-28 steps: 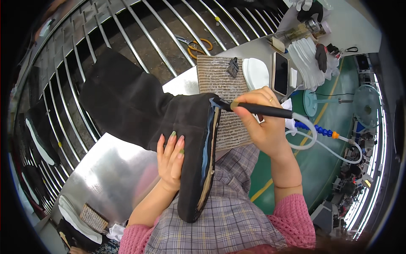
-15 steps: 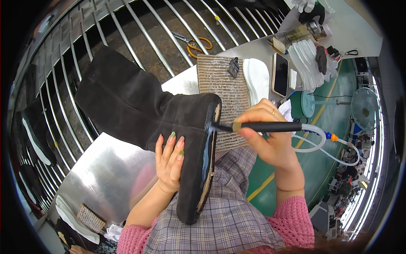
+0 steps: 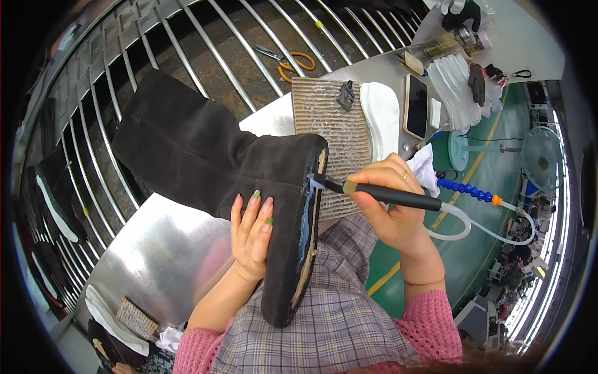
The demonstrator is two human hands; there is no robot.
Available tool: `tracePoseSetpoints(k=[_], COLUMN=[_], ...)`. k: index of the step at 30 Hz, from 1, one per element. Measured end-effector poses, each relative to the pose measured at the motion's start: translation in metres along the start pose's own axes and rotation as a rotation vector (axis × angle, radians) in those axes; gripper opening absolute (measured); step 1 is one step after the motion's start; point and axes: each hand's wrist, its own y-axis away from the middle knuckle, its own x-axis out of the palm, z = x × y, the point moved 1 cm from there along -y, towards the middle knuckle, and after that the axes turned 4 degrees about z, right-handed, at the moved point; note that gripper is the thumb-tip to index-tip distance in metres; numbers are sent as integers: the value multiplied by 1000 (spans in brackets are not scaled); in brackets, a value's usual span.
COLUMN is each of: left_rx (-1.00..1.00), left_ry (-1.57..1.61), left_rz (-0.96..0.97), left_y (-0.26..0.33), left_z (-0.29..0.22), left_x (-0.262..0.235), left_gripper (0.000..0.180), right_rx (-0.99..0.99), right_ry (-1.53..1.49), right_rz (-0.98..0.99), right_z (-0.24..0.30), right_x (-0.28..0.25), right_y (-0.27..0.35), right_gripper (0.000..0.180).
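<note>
A tall dark suede boot point(image 3: 268, 168) lies on its side across the bench edge and my lap, its sole edge turned to the right. Against its foot rests my left hand point(image 3: 251, 240), fingertips pressed on the suede and the palm partly hidden, gripping it. My right hand point(image 3: 392, 202) closes round a glue brush point(image 3: 398, 196) with a black handle and a clear hose at its rear end. The brush tip touches the seam between upper and sole, near the heel. A bluish wet-looking strip point(image 3: 305, 227) runs along that seam.
Beyond the boot lies a ridged cardboard sheet point(image 3: 330, 124) with a small black brush head point(image 3: 346, 95), beside white insoles point(image 3: 380, 115) and a phone point(image 3: 415, 106). Orange-handled scissors point(image 3: 302, 62) lie by the metal roller bars point(image 3: 218, 53). A blue jointed hose point(image 3: 467, 189) hangs right.
The glue brush has tilted, its rear end dropping lower, with the tip still on the seam near the heel. My right hand has turned with it, uncovering the blue hose. The boot has barely shifted.
</note>
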Motion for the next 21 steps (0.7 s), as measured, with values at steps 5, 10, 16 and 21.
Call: tracePoseSetpoints(k=[5, 10, 16, 21], left_rx=[14, 13, 17, 10], left_ry=[-13, -4, -14, -19], left_rz=[-4, 4, 27, 1], left_y=[3, 0, 5, 1], left_z=[3, 1, 4, 3], left_x=[3, 1, 5, 6], left_gripper=[31, 32, 56, 34], right_rx=[-3, 40, 76, 220], right_ry=[-135, -63, -355, -303], right_rz=[124, 32, 225, 96], right_z=[6, 4, 8, -8], right_x=[-7, -3, -6, -1], right_y=[3, 2, 12, 10], right_gripper=[19, 18, 17, 14])
